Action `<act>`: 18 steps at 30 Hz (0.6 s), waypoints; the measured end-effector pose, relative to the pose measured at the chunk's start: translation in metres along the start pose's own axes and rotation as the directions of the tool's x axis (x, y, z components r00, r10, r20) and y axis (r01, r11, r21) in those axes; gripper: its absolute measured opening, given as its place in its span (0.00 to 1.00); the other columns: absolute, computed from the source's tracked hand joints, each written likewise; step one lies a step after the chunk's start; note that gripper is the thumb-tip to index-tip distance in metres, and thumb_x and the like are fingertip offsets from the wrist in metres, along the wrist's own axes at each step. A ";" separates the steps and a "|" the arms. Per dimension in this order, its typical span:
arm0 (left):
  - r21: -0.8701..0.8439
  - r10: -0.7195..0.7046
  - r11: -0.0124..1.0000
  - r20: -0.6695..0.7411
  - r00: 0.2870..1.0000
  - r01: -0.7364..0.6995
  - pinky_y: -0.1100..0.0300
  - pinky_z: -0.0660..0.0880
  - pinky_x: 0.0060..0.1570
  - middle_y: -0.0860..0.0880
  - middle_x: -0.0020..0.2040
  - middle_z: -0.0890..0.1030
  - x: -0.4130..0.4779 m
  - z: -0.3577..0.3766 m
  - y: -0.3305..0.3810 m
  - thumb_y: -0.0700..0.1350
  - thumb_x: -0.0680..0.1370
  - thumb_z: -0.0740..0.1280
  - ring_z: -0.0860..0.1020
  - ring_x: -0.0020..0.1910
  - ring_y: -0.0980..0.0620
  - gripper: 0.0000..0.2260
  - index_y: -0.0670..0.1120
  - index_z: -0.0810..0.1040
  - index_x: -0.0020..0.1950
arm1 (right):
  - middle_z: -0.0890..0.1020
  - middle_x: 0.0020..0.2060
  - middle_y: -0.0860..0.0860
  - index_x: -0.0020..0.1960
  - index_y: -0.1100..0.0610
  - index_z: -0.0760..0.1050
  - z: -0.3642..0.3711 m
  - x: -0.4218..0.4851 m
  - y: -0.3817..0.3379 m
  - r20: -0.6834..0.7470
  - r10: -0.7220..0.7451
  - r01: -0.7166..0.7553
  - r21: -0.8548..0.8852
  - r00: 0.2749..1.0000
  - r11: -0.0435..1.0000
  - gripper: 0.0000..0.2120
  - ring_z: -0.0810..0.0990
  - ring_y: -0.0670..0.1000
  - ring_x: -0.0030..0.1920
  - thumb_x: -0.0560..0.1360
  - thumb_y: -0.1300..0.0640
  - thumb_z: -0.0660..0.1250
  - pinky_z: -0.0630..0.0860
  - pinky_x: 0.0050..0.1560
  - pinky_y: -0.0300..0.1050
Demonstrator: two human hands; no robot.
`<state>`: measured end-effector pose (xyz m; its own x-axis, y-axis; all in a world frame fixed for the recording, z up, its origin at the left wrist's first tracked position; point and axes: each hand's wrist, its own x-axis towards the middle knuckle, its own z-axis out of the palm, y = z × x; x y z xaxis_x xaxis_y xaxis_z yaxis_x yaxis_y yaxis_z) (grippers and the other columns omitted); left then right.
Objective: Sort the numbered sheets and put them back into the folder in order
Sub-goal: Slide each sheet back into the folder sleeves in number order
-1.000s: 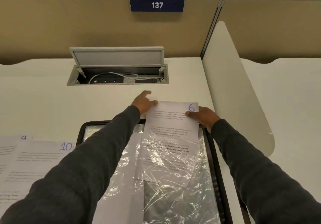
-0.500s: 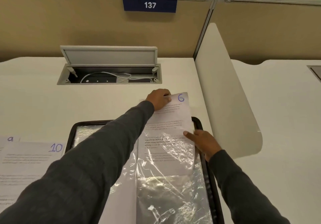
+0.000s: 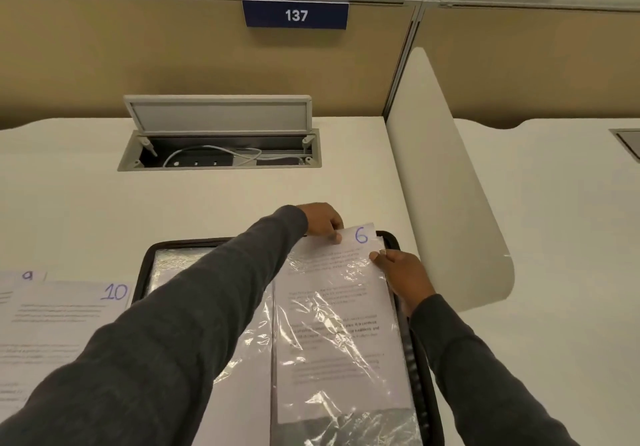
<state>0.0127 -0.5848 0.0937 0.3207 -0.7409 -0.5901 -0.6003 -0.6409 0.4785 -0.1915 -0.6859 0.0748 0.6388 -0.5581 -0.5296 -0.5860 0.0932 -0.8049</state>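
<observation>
White desk (image 3: 86, 203) in a partitioned booth. Left hand (image 3: 323, 222) pinches the top edge of sheet 6 (image 3: 332, 307). Right hand (image 3: 403, 272) has fingertips on the sleeve (image 3: 346, 425) edge; whether it grips, I cannot tell. Sheet 6 sits almost fully sleeved in the folder (image 3: 424, 393), centre frame. At left lie sheet 9 (image 3: 20, 277) and sheet 10 (image 3: 62, 314), unfiled, so later pages remain, I judge.

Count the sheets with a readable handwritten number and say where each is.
3. Sheet 6 sits partway in a plastic sleeve on the folder's right side. Sheet 10 lies on the desk left of the folder, sheet 9 partly beneath it. Others may be hidden.
</observation>
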 end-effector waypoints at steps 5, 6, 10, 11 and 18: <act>-0.128 0.044 0.990 -0.105 0.994 -0.057 0.56 0.70 0.52 0.49 0.52 0.80 -0.013 0.016 0.008 0.51 0.81 0.63 0.76 0.51 0.49 0.12 0.45 0.80 0.56 | 0.86 0.41 0.60 0.42 0.58 0.84 0.001 -0.002 -0.005 -0.057 -0.031 0.035 0.059 0.998 0.998 0.11 0.82 0.58 0.41 0.79 0.54 0.69 0.79 0.47 0.51; -0.187 0.045 0.980 -0.161 0.986 -0.075 0.56 0.70 0.51 0.48 0.53 0.79 -0.017 0.020 0.010 0.53 0.81 0.62 0.75 0.51 0.49 0.13 0.45 0.79 0.55 | 0.86 0.42 0.60 0.41 0.57 0.84 0.001 -0.003 -0.005 -0.061 -0.035 0.038 0.064 0.998 0.997 0.11 0.82 0.59 0.42 0.79 0.54 0.69 0.79 0.48 0.52; -0.326 0.029 0.936 -0.314 0.949 -0.136 0.58 0.72 0.43 0.50 0.47 0.79 -0.032 0.045 0.013 0.60 0.73 0.72 0.75 0.44 0.51 0.17 0.50 0.74 0.51 | 0.87 0.40 0.54 0.41 0.51 0.85 0.000 -0.007 -0.006 -0.041 0.004 0.001 0.107 0.999 0.994 0.11 0.84 0.64 0.49 0.79 0.52 0.68 0.82 0.55 0.62; -0.347 0.022 0.926 -0.345 0.938 -0.149 0.57 0.74 0.44 0.49 0.47 0.79 -0.035 0.050 0.013 0.60 0.70 0.74 0.76 0.44 0.50 0.19 0.50 0.74 0.50 | 0.87 0.40 0.54 0.41 0.50 0.85 0.000 -0.008 -0.007 -0.036 0.009 -0.005 0.113 0.999 0.994 0.11 0.84 0.64 0.49 0.79 0.51 0.68 0.82 0.55 0.63; -0.203 0.029 0.961 -0.599 0.801 -0.187 0.56 0.73 0.47 0.48 0.46 0.76 -0.046 0.067 0.020 0.47 0.78 0.69 0.73 0.46 0.50 0.06 0.45 0.82 0.46 | 0.87 0.45 0.54 0.53 0.55 0.82 -0.002 -0.017 -0.009 0.056 0.003 -0.010 0.137 0.998 0.990 0.11 0.85 0.56 0.46 0.81 0.49 0.66 0.82 0.49 0.53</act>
<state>-0.0631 -0.5497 0.0870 0.6778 -0.7320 -0.0693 -0.4882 -0.5186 0.7020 -0.1984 -0.6791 0.0917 0.6643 -0.5105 -0.5460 -0.5186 0.2113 -0.8285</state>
